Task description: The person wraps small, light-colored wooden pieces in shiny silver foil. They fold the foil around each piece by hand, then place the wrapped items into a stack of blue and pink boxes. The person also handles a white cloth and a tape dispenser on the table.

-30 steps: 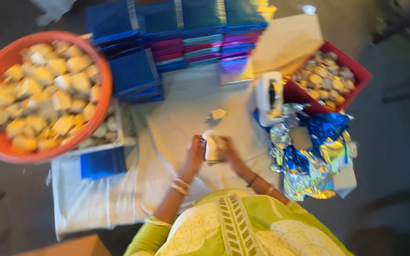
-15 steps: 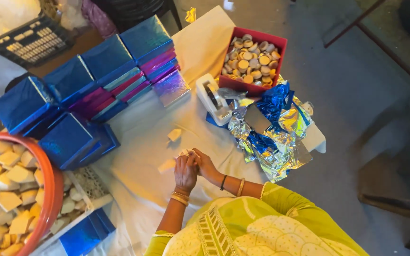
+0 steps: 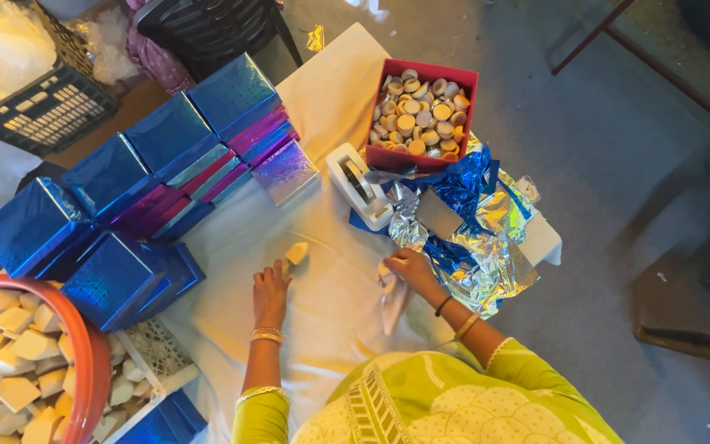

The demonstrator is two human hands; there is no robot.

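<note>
Fingers [image 3: 277, 271] of the left hand [image 3: 270, 293] stretch forward, flat and close together on the white cloth [image 3: 322, 304], their tips touching a small cream wedge-shaped piece [image 3: 296, 252] that lies just ahead of them. That hand lies palm down, gold bangles [image 3: 265, 335] at the wrist, the forearm running straight back toward the body in a yellow-green sleeve [image 3: 258, 411]. Nothing is gripped there; the fingers rest on the cloth with only their tips at the piece.

Over to the right hand [image 3: 407, 267]: it is curled, knuckles up, fingers closed around a crumpled bit of white wrapping [image 3: 391, 298] that hangs down from the fist onto the cloth. The wrist, with a dark band and a gold bangle, bends in from the right edge of the worktop, the elbow well out to that side.

Both hands sit in the middle of the worktop's near half, well apart from each other. Just beside the right hand, toward the right edge, lies a heap of blue and silver foil [image 3: 466, 222]. Beyond it, near the far edge, a red box [image 3: 421, 156] is full of small round pieces, and a white tape dispenser [image 3: 357, 185] stands touching the foil. Along the left edge, shiny blue boxes [image 3: 125, 214] are stacked in rows with purple ones among them. At the near left corner an orange tub [image 3: 88, 370] holds many cream wedge pieces.
</note>
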